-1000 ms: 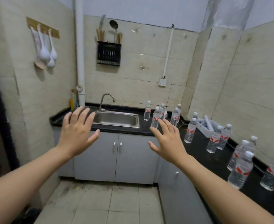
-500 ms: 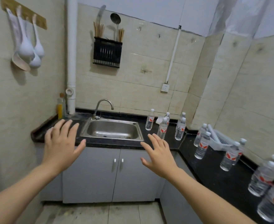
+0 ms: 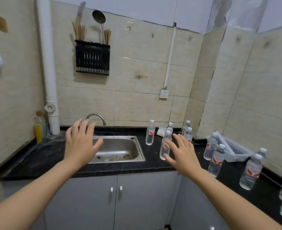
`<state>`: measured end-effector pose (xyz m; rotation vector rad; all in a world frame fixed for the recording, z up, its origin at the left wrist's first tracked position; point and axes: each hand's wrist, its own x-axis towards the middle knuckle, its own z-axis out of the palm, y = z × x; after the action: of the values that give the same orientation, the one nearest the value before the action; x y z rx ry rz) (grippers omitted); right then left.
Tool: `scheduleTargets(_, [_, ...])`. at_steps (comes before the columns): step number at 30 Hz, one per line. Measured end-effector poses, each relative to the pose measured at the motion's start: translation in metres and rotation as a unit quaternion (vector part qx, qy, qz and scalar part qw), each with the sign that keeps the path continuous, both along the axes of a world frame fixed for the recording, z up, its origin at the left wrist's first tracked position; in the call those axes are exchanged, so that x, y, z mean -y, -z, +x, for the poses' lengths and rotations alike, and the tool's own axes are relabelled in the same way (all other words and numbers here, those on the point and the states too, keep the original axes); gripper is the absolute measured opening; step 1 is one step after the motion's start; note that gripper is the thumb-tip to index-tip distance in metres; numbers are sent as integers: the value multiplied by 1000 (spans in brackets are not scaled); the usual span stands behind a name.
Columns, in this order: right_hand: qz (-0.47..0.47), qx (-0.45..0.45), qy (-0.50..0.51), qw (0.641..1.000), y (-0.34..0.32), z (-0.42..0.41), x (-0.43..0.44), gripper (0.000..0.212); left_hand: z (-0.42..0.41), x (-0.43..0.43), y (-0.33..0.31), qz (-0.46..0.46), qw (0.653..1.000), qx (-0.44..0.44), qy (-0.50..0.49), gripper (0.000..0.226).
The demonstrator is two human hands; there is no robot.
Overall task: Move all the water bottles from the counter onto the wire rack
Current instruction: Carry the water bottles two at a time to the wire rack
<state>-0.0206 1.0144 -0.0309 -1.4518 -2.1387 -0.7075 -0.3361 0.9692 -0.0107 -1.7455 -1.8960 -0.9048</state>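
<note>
Over the glossy black stone counter [image 3: 37,156] we see two bare hands hovering palm-down, well apart from each other. Their fingers are straight and fanned, and they hold nothing. The left hand [image 3: 80,145] hangs above the left rim of the rectangular brushed-steel sink [image 3: 118,151], partly covering the curved chrome tap [image 3: 96,116] behind it. The right hand [image 3: 182,154] is above the counter strip to the right of the sink.

All the clear plastic water bottles [image 3: 149,134] with white screw caps and red-and-white labels stand upright on the counter. The right hand's fingers overlap the nearest bottle [image 3: 164,147], and we cannot tell whether they touch it. Another stands just right of the sink's back corner, and three more cluster at the back edge near the inner corner of the L-shaped top. Along the right-hand run a pair stands beside a white perforated plastic basket [image 3: 236,151]. Two more stand closer to us, with blurred ones at the frame's right edge.

On the matt cream tiled wall, a black slatted utensil holder [image 3: 92,58] carries wooden chopsticks and a metal ladle [image 3: 99,16]. A smooth white drainpipe [image 3: 48,63] runs down to the counter's back left corner, with an amber-filled bottle [image 3: 38,130] at its foot. Flat grey cabinet doors [image 3: 87,196] with small handles sit below.
</note>
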Motion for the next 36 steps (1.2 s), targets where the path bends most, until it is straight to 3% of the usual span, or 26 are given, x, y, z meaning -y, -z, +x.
scheduleTargets(6, [-55, -40, -3, 998, 20, -2, -73, 50, 21, -72, 29, -14, 998, 58, 25, 70])
scheduleTargets(12, [-150, -5, 23, 988, 82, -16, -135, 50, 27, -141, 99, -73, 995, -17, 73, 56])
scheduleTargets(17, [-197, -49, 51, 978, 116, -29, -190, 60, 25, -222, 136, -133, 980, 110, 95, 78])
scheduleTargets(22, [-291, -126, 113, 942, 139, -37, -239, 75, 34, -294, 176, -204, 951, 182, 144, 86])
scheduleTargets(25, [-321, -124, 158, 926, 142, -36, -264, 66, 38, -334, 194, -254, 935, 178, 172, 88])
scheduleTargets(30, [-358, -169, 238, 887, 153, -20, -279, 60, 57, -385, 215, -311, 914, 159, 208, 55])
scheduleTargets(36, [-363, -274, 285, 844, 171, 10, -303, 61, 119, -427, 224, -337, 890, 201, 231, 58])
